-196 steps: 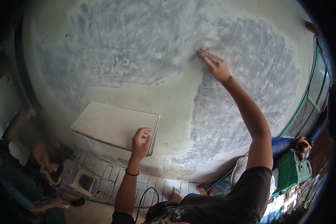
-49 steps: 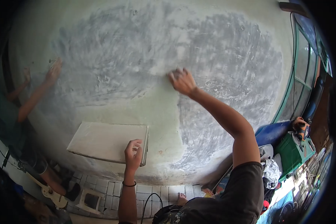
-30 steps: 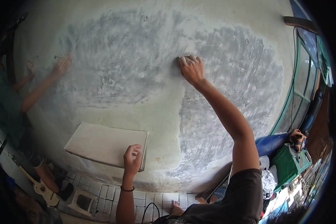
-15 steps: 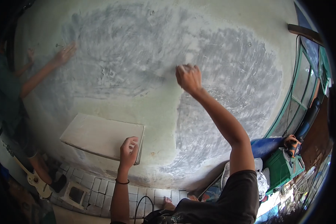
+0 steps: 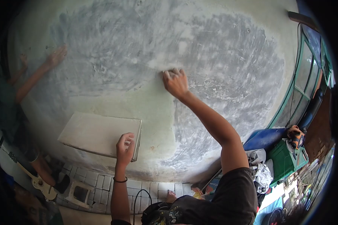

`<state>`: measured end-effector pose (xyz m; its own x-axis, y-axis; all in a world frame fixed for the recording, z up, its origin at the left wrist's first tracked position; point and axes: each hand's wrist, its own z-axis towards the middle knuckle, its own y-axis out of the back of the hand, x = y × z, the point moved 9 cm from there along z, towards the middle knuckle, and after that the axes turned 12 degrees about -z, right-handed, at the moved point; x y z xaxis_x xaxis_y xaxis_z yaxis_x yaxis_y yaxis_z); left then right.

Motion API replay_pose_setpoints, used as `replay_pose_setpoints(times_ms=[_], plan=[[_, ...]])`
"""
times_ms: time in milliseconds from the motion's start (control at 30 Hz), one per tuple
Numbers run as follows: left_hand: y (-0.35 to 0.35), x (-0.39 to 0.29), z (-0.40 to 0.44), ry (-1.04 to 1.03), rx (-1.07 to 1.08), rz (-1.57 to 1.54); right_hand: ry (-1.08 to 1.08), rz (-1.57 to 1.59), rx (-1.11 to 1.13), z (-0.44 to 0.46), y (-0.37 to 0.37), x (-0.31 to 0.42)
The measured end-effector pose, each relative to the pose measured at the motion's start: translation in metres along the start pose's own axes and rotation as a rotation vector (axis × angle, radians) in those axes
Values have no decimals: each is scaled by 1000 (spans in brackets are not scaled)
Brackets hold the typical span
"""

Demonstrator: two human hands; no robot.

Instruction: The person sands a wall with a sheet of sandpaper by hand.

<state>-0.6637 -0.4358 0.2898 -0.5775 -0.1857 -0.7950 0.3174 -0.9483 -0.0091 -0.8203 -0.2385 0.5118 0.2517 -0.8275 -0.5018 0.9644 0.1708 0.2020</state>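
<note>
My right hand (image 5: 175, 81) presses against the wall (image 5: 154, 107), its fingers curled round something small that its knuckles mostly hide. It is at the border between the grey, scraped-looking patch (image 5: 233, 56) and the pale green surface. In front of the right end of a pale box-like ledge (image 5: 97, 131), my left hand (image 5: 125, 147) is raised with loosely bent fingers and a gap at the thumb. Nothing shows in it, and I cannot tell whether it touches the ledge.
At the left, a co-worker's hand (image 5: 57, 56) lies against the wall below a nail. A guitar-shaped object (image 5: 44, 187) and a plastic stool (image 5: 79, 194) are lower left. At the right are a green box (image 5: 287, 161), an orange-black tool (image 5: 295, 137) and a green-framed window (image 5: 298, 86).
My right hand has shifted left and slightly down along the wall since half a second ago, still curled. My left hand keeps its place before the ledge, while the whole view has shifted slightly.
</note>
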Motion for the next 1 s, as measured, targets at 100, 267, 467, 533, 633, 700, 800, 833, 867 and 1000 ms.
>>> replay_pose_setpoints(times_ms=[100,267,467,533,633,700,800,833,867,1000], plan=[[-3,7,4,50,12,29,89,29,31,-23,-17,15],[1,18,0,37,26,-32,-96,103,111,-7,3,-16],[-2,6,1,49,53,-82,-212,8,-19,54,33,-69],[0,4,-1,33,49,-70,-229,-37,-9,61,26,-69],[-2,8,4,40,27,-20,-185,-61,-58,45,13,-57],[-3,-1,0,27,53,-10,-44,21,-91,20,6,-23],[0,1,0,40,61,-26,33,-35,-61,27,1,-35],[-3,1,-1,44,77,-15,17,-127,-77,33,5,-44],[-5,1,-2,51,78,-27,25,-132,-68,38,11,-47],[0,-5,0,3,76,21,22,-72,-30,23,-9,-35]])
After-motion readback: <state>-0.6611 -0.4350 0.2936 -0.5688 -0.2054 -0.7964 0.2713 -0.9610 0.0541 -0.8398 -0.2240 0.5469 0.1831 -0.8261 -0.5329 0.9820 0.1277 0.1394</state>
